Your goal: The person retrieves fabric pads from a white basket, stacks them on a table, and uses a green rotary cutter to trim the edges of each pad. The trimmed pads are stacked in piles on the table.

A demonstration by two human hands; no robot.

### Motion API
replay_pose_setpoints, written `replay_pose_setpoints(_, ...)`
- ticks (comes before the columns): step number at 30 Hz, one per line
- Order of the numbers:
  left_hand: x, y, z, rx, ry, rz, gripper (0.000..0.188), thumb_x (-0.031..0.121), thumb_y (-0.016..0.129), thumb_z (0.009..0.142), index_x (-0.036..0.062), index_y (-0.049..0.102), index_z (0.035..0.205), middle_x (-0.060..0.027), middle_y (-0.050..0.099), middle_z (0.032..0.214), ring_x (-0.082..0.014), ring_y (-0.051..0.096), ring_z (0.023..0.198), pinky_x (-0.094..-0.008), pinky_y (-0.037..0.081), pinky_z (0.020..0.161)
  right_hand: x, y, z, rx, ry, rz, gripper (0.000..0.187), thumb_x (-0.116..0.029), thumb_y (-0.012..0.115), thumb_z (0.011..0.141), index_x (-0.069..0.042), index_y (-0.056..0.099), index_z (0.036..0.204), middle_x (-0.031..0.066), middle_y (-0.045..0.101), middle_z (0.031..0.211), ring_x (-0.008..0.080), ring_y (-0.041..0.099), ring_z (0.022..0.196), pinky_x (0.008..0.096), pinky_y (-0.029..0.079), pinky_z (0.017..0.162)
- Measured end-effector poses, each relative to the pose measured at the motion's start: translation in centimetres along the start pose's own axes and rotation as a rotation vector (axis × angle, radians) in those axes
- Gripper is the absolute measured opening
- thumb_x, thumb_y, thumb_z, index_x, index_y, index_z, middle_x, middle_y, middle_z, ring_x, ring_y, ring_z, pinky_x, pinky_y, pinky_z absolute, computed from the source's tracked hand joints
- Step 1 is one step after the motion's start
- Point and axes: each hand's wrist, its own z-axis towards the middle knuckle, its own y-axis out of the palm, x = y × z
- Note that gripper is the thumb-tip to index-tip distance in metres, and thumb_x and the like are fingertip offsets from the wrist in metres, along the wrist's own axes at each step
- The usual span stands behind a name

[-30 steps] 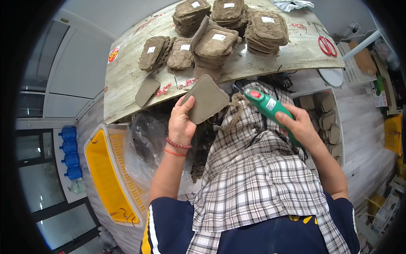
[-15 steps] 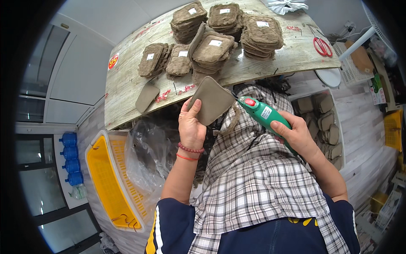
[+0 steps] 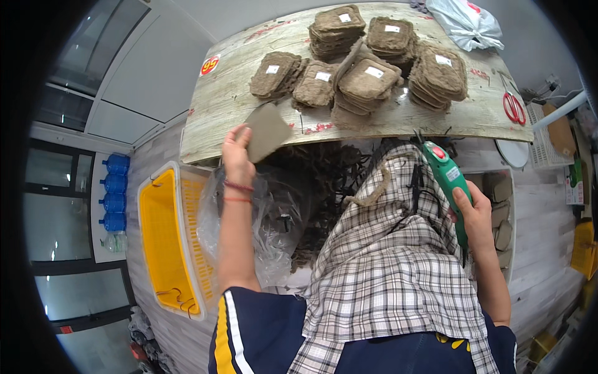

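My left hand (image 3: 237,156) grips a brown rounded-square fabric pad (image 3: 272,132) at its left edge, with the thumb on top. The pad is at the table's front left edge and overlaps another brown piece lying there. In my right hand (image 3: 475,215) is a green electric cutter (image 3: 445,169) with a red button, its narrow tip pointing up near the table's front edge. Fuzzy brown scrap (image 3: 375,190) lies in a strip over the checked apron (image 3: 380,268) on my lap. Labelled stacks of fuzzy-edged brown pads (image 3: 367,81) stand on the table.
Red-handled scissors (image 3: 514,108) and a white plastic bag (image 3: 464,25) are on the worn wooden table (image 3: 218,106). A yellow basket (image 3: 163,237) and a clear plastic bag (image 3: 249,218) are at my left. At my right, a white bin (image 3: 512,230) holds brown pads. Dark scraps lie under the table.
My left hand has carried the pad left, away from the cutter, to the table's left front edge. The cutter has swung more upright. The view has shifted left.
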Motion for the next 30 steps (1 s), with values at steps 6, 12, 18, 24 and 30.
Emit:
replay_pose_setpoints(6,-2.2,-6.3,10.0,0.113,0.132,0.583,0.026,0.007,0.071,0.083,0.0036,0.063,0.107,-0.0092,0.066,0.097,-0.0195,0.062,0.090,-0.0341,0.051,0.079,-0.2,0.9,0.1,-0.025,-0.026,-0.063,0.034,-0.029,0.059,0.095,0.000,0.060,0.111,-0.0003,0.054,0.078,0.0070,0.050,0.060,0.0216,0.040,0.050)
replay_pose_setpoints(12,-1.3,-0.6,10.1,0.201,0.893,1.311,0.041,0.029,0.075,0.077,0.0124,0.064,0.113,-0.0096,0.056,0.119,-0.0293,0.047,0.117,-0.0454,0.033,0.101,0.3,0.6,-0.4,-0.006,0.035,-0.070,0.034,-0.029,0.060,0.095,0.000,0.059,0.111,0.0000,0.054,0.078,0.0075,0.050,0.059,0.0223,0.040,0.050)
replay_pose_setpoints(18,0.6,7.9,10.6,-0.150,0.667,1.451,0.064,0.045,0.063,0.080,0.0086,0.054,0.132,-0.0170,0.046,0.141,-0.0338,0.038,0.132,-0.0432,0.029,0.109,0.5,1.2,-0.1,-0.014,0.005,-0.067,0.035,-0.023,0.064,0.093,0.002,0.060,0.117,0.0008,0.058,0.081,0.0066,0.052,0.061,0.0215,0.043,0.050)
replay_pose_setpoints(24,1.4,7.8,13.2,-0.222,0.661,1.416,0.052,0.020,0.051,0.079,0.0094,0.055,0.130,-0.0180,0.062,0.117,-0.0370,0.058,0.107,-0.0452,0.044,0.096,0.6,1.0,-0.4,-0.032,0.018,-0.084,0.036,-0.024,0.064,0.092,0.002,0.060,0.117,0.0009,0.059,0.079,0.0058,0.052,0.061,0.0216,0.044,0.050)
replay_pose_setpoints(30,3.9,9.1,7.9,0.047,0.636,0.790,0.031,0.006,0.048,0.087,0.0015,0.062,0.114,-0.0137,0.069,0.090,-0.0220,0.065,0.076,-0.0356,0.053,0.072,-0.1,1.8,-0.2,-0.024,-0.067,-0.075,0.036,-0.024,0.065,0.091,0.001,0.061,0.116,-0.0011,0.058,0.076,0.0045,0.050,0.060,0.0206,0.042,0.050)
